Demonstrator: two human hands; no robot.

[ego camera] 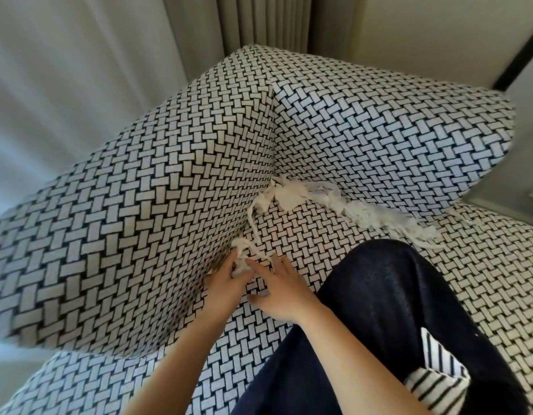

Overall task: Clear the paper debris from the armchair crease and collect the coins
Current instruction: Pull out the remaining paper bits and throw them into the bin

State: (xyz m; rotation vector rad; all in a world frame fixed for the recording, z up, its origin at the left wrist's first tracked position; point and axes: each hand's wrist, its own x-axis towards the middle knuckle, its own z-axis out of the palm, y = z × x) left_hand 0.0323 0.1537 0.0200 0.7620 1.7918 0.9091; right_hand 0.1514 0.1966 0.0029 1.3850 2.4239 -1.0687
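Curtains (259, 22) behind armchair (133, 181); paper (367, 214) beside knee (403, 295)

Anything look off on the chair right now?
Yes: shredded white paper lies stuffed along the armchair crease, trailing across the seat. The left hand grips another clump. No coins show.

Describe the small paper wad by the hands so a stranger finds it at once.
Start at the basket-weave armchair and follow the crease between seat and picture-left arm. The small paper wad sits in that crease, at the fingertips of the left hand and right hand. Unlike the bigger heap of shreds in the back corner, it is one compact white clump.
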